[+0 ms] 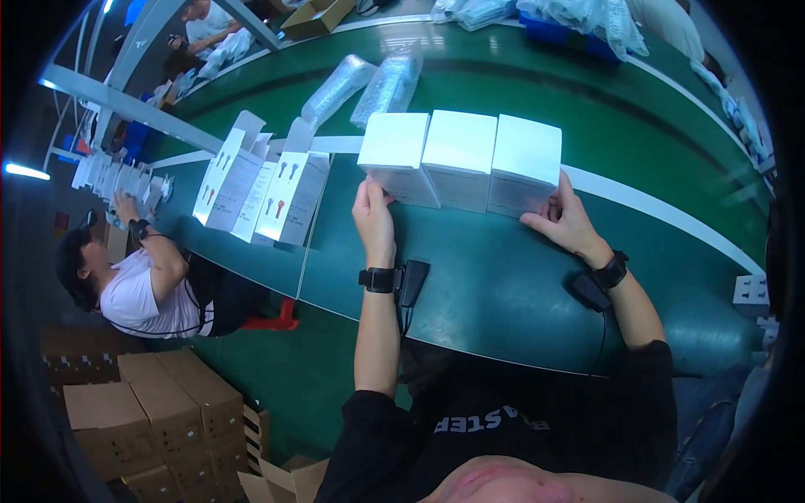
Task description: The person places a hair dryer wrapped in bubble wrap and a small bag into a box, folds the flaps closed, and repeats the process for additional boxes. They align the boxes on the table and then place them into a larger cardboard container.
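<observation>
The left hand [375,221] and right hand [570,220] grasp opposite ends of a row of three white boxes [459,159], side by side on the green bench [478,285]. Their tops are plain and squarish; the shaded near sides carry faint print. Bubble-wrap packets [388,86] lie beyond.

large pale lettering across the chest of my black shirt [520,444], near side. faint fine print on the sides of the three white boxes [459,138] before me; too small to read. denser printed lines on the open-flapped boxes [299,205] to my left, also illegible. small dark marks on brown cartons [172,390], near left; unreadable.
</observation>
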{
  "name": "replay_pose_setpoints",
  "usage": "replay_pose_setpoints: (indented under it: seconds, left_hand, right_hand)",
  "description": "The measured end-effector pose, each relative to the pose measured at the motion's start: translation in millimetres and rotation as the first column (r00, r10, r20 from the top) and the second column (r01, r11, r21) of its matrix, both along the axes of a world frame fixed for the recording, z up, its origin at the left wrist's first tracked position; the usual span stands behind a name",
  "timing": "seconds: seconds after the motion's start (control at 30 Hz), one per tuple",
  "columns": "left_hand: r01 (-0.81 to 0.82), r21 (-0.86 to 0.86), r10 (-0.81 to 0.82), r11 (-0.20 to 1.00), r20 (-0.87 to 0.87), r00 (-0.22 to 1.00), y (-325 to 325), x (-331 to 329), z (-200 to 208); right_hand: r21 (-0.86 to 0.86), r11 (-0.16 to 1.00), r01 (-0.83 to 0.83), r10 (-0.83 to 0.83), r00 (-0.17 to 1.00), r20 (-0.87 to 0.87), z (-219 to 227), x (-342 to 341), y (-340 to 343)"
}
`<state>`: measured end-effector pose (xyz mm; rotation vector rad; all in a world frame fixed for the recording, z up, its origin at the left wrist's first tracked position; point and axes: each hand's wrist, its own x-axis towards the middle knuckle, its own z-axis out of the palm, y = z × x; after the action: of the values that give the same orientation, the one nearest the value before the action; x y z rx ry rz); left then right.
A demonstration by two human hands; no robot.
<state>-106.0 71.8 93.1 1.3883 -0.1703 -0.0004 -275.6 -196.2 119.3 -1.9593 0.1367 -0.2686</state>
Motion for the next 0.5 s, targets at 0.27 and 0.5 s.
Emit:
replay_pose_setpoints:
  seconds: [0.27, 0.5]
  left_hand:
    - [0.043, 0.026, -0.042, 0.999, -0.028, 0.999, 6, 2, -2]
    - [-0.022, 0.097, 0.021, 0.995, 0.013, 1.000, 2, 0, 4]
  right_hand:
    - [0.083, 0.996, -0.016, 0.015, 1.000, 0.003, -7, 0, -4]
    - [-0.060, 0.998, -0.032, 0.031, 0.999, -0.010, -6, 4, -3]
